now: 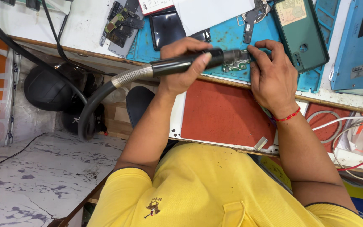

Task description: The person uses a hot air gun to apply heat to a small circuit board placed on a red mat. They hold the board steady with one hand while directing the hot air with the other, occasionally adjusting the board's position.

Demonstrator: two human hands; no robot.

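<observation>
My left hand (177,82) is closed around the black handle of a hot-air tool (171,66), whose metal-sprung hose (95,103) loops down to the left. The tool's tip points right at a small green circuit board (237,65) lying on a blue work mat (232,38). My right hand (272,80), with a red thread at the wrist, rests on the mat. Its fingertips press on the right end of the board, just beside the tool tip. What the fingertips pinch is too small to tell.
A dark green phone back (301,33) lies on the mat to the right, a black phone screen (164,27) to the left under a white sheet (211,12). Loose phone parts (120,23) sit at the far left. A red pad (223,111) lies near me; cables (353,138) trail right.
</observation>
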